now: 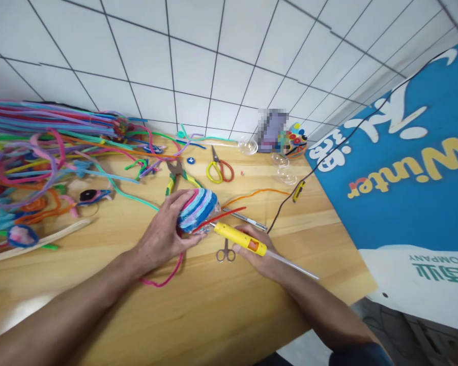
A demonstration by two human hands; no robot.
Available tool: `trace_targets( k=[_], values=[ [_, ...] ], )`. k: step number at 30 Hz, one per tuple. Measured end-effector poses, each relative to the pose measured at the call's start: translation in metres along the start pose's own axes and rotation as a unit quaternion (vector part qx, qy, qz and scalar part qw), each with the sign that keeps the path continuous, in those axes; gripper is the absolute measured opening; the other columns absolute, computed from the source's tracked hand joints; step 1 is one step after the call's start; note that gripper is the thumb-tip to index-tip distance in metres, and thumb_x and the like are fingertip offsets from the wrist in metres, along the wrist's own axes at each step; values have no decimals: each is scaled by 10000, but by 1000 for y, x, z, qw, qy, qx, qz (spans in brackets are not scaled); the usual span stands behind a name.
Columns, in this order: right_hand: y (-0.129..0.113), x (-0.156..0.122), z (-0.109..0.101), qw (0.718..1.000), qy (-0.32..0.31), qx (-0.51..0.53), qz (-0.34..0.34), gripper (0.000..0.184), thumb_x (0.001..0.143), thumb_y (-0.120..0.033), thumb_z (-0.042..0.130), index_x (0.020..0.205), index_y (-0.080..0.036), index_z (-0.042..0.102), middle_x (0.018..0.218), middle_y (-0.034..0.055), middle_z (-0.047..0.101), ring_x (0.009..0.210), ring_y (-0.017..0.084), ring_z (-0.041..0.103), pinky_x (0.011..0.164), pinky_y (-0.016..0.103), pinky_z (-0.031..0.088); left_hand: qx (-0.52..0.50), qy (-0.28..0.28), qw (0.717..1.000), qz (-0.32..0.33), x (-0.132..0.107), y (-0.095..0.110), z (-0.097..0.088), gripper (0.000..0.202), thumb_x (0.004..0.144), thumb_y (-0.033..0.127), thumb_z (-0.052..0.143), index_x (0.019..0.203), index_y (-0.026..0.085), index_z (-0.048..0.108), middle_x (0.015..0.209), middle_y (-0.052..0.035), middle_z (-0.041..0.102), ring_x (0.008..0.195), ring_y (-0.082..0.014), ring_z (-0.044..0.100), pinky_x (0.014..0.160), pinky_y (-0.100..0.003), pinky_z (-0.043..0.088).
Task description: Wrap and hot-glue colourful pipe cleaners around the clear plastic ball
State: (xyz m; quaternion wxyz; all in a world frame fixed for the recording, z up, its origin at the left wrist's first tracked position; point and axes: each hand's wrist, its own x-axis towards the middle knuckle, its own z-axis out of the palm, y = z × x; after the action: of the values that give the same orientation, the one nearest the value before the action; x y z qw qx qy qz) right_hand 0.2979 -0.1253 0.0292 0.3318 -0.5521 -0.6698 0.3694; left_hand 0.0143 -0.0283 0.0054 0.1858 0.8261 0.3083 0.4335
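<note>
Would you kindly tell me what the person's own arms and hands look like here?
The left hand and right hand are bare: no gloves, rings, watch or bracelet. The left forearm and right forearm are uncovered, with no sleeves showing.

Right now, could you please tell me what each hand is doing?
Left hand: closed around the striped ball.
Right hand: closed on the yellow glue gun.

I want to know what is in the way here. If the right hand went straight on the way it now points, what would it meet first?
Most likely the striped wrapped ball in the left hand: the right hand aims its yellow glue gun at it, tip seemingly almost touching; depth is unclear.
</note>
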Motion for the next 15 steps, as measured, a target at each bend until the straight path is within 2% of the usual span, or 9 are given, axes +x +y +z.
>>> trace_targets(
  k=[4,6,11,15],
  values=[
    [-6,4,-5,991,-63,113,30,297,1020,-494,724,1189,-250,708,945,15,771,815,180,717,760,306,595,4,-2,1000,-16,-2,-1,0,999,900,370,895,1719,318,325,1576,-164,562,1462,-383,606,1176,-572,602],
    [-5,5,-7,987,-76,137,39,331,1019,-536,716,1183,-249,699,938,17,751,816,183,699,751,307,593,5,-8,1000,-27,-3,-1,0,1018,880,375,914,1713,315,333,1589,-173,542,1466,-385,601,1181,-573,597],
    [6,3,-8,987,-68,131,61,357,1009,-603,701,1029,-247,708,916,26,717,839,202,670,771,332,592,17,-21,999,-38,-4,-1,-1,1082,847,402,945,1717,322,307,1572,-174,534,1467,-386,589,1196,-596,581],
    [15,0,-8,987,-72,114,84,378,988,-621,714,1023,-245,726,899,28,713,824,213,659,754,348,595,22,-26,999,-38,-3,-1,-1,1083,850,425,942,1716,316,302,1568,-175,529,1460,-383,588,1199,-592,580]
  ],
)
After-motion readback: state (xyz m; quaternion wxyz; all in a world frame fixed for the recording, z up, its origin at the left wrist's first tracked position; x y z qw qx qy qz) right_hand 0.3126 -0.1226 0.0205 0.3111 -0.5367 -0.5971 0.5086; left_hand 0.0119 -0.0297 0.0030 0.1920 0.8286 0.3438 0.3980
